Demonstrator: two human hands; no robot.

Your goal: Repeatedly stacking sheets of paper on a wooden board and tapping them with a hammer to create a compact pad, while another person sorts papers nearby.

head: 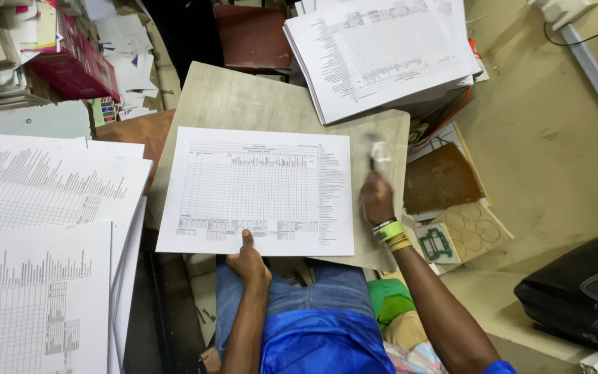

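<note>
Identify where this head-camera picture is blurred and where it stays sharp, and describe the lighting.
Head view: the right hand and the small object it holds are motion-smeared; the printed sheet under the left hand is sharp; lighting is soft and even, with no glare and only faint shadows; the wooden board edges bow slightly from the wide lens.

blurred object (379, 151), paper stacks cut off
</note>
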